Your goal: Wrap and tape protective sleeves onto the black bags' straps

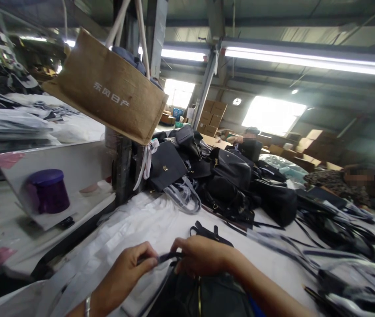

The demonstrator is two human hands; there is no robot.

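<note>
In the head view, a black strap [165,256] spans the short gap between the two hands, its long axis running crosswise from one set of fingers to the other. The left hand [131,264] pinches it between thumb and forefinger; the right hand [203,255] has its fingers curled over the other end, next to the top of a black bag [220,293]. That bag lies directly below the right fingers, on the person's side of them, so the right hand is the nearer one; the left fingers are off to its left and apart from its body. A gold zipper [199,295] on it runs away from the right fingers toward the person, but the lower picture edge cuts the bag off, so its full long axis cannot be told. The white tabletop [276,273] stretches to the right of the fingers, and a heap of black bags [232,169] lies beyond them. Above and beyond the left fingers hangs a brown tote [91,101] printed in white with 东风日产; printing on the stacked cartons [212,116] farther off is too small to read.
</note>
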